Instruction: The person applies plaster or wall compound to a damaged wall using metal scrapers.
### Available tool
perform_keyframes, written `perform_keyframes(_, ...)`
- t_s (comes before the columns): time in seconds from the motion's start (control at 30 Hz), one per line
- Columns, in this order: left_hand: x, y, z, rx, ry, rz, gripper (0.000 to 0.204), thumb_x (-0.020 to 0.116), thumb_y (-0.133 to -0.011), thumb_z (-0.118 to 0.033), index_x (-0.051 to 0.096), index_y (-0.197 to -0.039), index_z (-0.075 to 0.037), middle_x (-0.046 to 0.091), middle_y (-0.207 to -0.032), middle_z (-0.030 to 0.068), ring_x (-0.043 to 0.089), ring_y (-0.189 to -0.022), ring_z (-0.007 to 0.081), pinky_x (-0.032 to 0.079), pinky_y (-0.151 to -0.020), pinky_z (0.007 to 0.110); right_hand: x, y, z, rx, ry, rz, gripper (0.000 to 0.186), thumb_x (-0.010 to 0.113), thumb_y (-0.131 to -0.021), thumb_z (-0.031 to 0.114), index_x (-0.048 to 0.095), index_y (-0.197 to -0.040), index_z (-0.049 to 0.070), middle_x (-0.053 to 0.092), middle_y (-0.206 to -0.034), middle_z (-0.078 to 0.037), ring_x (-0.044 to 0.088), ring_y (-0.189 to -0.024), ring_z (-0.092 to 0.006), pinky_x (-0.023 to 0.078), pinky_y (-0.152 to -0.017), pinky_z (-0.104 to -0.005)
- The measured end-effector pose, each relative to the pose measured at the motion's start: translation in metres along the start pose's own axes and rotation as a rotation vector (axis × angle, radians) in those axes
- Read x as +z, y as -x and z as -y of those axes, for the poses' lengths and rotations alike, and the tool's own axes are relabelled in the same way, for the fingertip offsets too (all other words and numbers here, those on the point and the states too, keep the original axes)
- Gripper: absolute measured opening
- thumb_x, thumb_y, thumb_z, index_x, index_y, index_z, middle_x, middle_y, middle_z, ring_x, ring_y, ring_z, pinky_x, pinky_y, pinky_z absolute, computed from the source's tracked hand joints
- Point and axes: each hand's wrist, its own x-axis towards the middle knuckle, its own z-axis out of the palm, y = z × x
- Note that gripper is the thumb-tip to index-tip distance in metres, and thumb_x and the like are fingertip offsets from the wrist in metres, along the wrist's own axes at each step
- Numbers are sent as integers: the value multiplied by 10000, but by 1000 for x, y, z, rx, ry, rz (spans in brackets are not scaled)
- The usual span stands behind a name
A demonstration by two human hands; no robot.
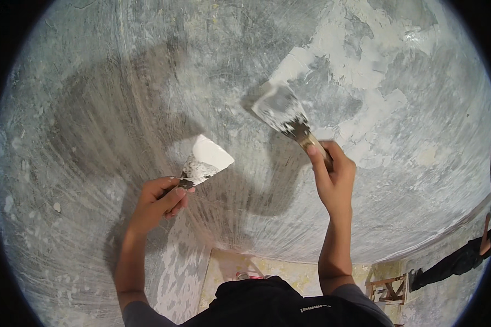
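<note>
My left hand (161, 199) is closed round the handle of a putty knife (204, 163), whose blade carries a thick layer of white putty. Most of that handle is hidden by my fingers. Higher up and to the right, my right hand (335, 171) grips a second putty knife (281, 109) by its wooden handle, thumb laid along it. Its wide, smeared blade is tilted up to the left, at or very near the grey plastered surface (218, 82); contact is hard to tell. A fresh white putty patch (360, 54) spreads over the surface beyond this blade.
A wooden stool or stand (387, 289) is at the lower right. Close by it is another person (453, 261) in dark clothes, partly cut off by the picture's rim. A wall with patchy white marks (177, 267) lies at the lower left. Shadows of my arms fall across the surface.
</note>
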Motion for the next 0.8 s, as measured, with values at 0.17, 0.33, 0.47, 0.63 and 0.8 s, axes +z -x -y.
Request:
perform_keyframes(0.17, 20, -9, 17, 91, 87, -117, 242, 628, -1007, -187, 707, -1093, 25, 627, -709, 17, 470, -527, 35, 362, -446, 217, -4, -25, 3, 20, 120, 0, 300, 694, -977, 291, 666, -906, 1, 498, -544, -85, 431, -482, -124, 359, -485, -294)
perform_keyframes(0.33, 36, -3, 48, 242, 419, -260, 276, 584, -1012, -202, 683, -1109, 37, 596, -671, 71, 455, -498, 69, 331, -423, 226, -29, 1, 2, 92, 80, 17, 309, 695, -980, 292, 679, -891, -4, 497, -540, -49, 406, -500, -77, 316, -476, -272)
perform_keyframes(0.47, 64, -17, 61, 259, 553, -260, 295, 570, -1012, -214, 669, -1124, 40, 579, -658, 80, 461, -494, 82, 322, -413, 232, -2, -5, 23, -19, -40, 60, 288, 711, -970, 280, 690, -932, -4, 489, -544, -42, 403, -510, -63, 325, -474, -274)
perform_keyframes(0.63, 85, -18, 83, 219, 659, -314, 310, 576, -1006, -216, 661, -1144, 48, 595, -700, 90, 472, -490, 99, 327, -407, 246, 2, -15, 8, -14, 189, 34, 268, 711, -968, 258, 688, -941, -8, 542, -556, -70, 447, -492, -103, 373, -486, -291)
perform_keyframes(0.8, 92, -24, 101, 158, 719, -292, 298, 580, -1006, -211, 671, -1138, 41, 618, -723, 87, 484, -500, 96, 337, -413, 237, -17, 10, 14, 94, 163, 56, 261, 700, -978, 248, 700, -966, -13, 545, -561, -63, 447, -504, -95, 369, -489, -278)
